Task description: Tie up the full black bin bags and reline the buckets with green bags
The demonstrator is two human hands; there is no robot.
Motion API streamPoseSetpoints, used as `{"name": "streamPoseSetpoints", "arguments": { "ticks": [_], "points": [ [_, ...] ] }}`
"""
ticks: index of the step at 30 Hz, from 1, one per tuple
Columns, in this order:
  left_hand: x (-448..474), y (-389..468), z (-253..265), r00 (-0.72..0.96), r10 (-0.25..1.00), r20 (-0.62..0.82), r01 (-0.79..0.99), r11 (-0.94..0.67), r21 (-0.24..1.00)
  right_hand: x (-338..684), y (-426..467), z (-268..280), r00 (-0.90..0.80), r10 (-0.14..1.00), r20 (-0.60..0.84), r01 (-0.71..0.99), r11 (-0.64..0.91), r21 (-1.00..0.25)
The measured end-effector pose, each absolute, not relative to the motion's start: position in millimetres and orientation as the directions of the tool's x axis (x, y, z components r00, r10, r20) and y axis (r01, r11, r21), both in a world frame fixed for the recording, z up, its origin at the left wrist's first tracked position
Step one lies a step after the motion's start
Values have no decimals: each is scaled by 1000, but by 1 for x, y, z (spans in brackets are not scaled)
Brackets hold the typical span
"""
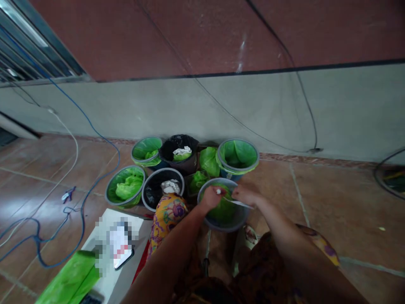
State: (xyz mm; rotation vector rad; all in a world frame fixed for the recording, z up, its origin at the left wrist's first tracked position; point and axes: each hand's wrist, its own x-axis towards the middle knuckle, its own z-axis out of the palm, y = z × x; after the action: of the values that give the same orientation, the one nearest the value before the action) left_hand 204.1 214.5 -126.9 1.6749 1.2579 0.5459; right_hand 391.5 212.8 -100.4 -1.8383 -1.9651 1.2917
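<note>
The person's two hands meet over a round grey plastic bucket (pixel 232 223) with a smooth rim, and soft, crinkly bright green stuff (pixel 224 212) is inside it. The left hand (pixel 210 198) is curled closed around a small white lump (pixel 218 191). A thin, flat, pale strip (pixel 242 204) slants from beside it to under the right hand (pixel 245 195). The right fingers are bent, but I cannot tell if they grip the strip. From the bucket, a round bin with shiny green plastic lining (pixel 238 155) stands between 12 and 1 o'clock, and a puffy green plastic bag (pixel 209 161) sits near 11. Toward 10 is a bin with a wrinkly black bag (pixel 190 165), holding crumpled white paper (pixel 182 150). Just past 9 is a grey-rimmed bin with black lining (pixel 153 195); a knee in yellow flowery cloth (pixel 167 215) hides its front edge. Near 8, a phone (pixel 122 241), partly blurred, lies on a flat white board (pixel 109 219) beside a folded green plastic sheet (pixel 69 280). A loopy blue cable (pixel 82 207) lies on the brown tile floor (pixel 332 202) toward 9. The bare forearms block some of the floor toward 6.
</note>
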Motion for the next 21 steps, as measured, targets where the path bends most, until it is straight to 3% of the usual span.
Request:
{"name": "streamPoseSetpoints", "arguments": {
  "ticks": [3,6,9,16,21],
  "points": [
    [204,208,-118,490,868,-80,598,-268,756,382,218,-96,-190,961,-199,729,2,-685],
    [204,204,-110,534,843,-59,686,-391,613,368,223,-95,-337,933,-128,565,92,-820],
    [203,203,-107,549,834,-61,718,-433,544,360,225,-100,-388,904,-180,460,20,-888],
    [200,204,-108,552,833,34,693,-481,537,358,211,-114,-271,890,-367,320,-277,-906],
    [204,201,-113,439,899,17,738,-371,563,355,209,-115,-265,855,-446,318,-359,-878]
  ]
}}
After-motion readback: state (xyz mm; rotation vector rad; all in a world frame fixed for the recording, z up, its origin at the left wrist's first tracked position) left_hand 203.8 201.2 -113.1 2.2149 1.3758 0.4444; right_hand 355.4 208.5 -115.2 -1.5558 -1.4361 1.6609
